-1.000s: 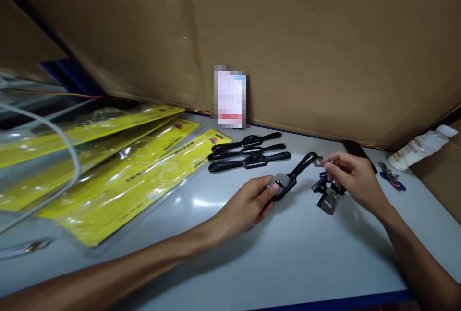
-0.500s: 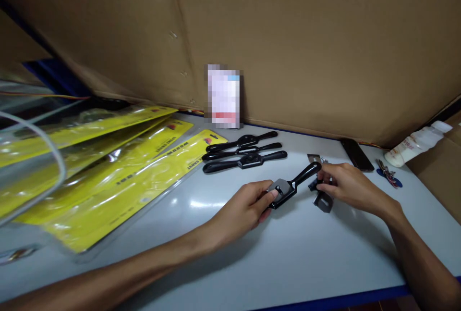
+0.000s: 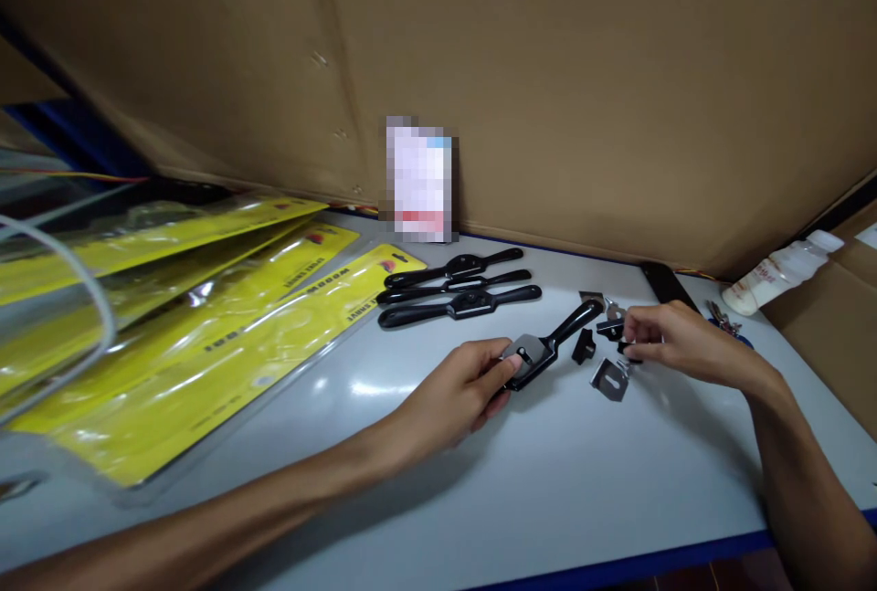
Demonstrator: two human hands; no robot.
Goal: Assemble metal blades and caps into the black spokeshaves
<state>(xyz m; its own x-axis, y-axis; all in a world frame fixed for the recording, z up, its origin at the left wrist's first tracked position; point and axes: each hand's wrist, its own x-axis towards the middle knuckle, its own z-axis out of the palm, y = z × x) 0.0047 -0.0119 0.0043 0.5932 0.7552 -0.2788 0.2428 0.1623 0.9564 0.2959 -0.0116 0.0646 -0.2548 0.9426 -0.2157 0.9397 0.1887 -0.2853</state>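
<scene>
My left hand [image 3: 472, 383] is closed on a black spokeshave [image 3: 574, 321], its thumb pressing a grey slotted blade [image 3: 526, 348] against the body. The tool's free handle points up and to the right. To the right, my right hand [image 3: 675, 344] pinches at the tabletop, with a small dark part partly visible at its fingertips. Beside those fingers lie a black cap piece [image 3: 584, 347], another black cap piece [image 3: 608, 328] and a loose slotted blade [image 3: 609, 380]. More metal pieces sit just behind, partly hidden by the handle.
Three black spokeshaves [image 3: 472, 303] lie side by side at the back. Yellow blister packs [image 3: 226, 363] cover the left, near a white cable [image 3: 92, 285]. A phone [image 3: 668, 285], a white bottle [image 3: 781, 273] and a keyring [image 3: 724, 321] are at right, before a cardboard wall [image 3: 582, 98].
My right hand has shifted slightly right, and the cap pieces and blade near it now lie spread apart in view. The left hand keeps its hold on the spokeshave.
</scene>
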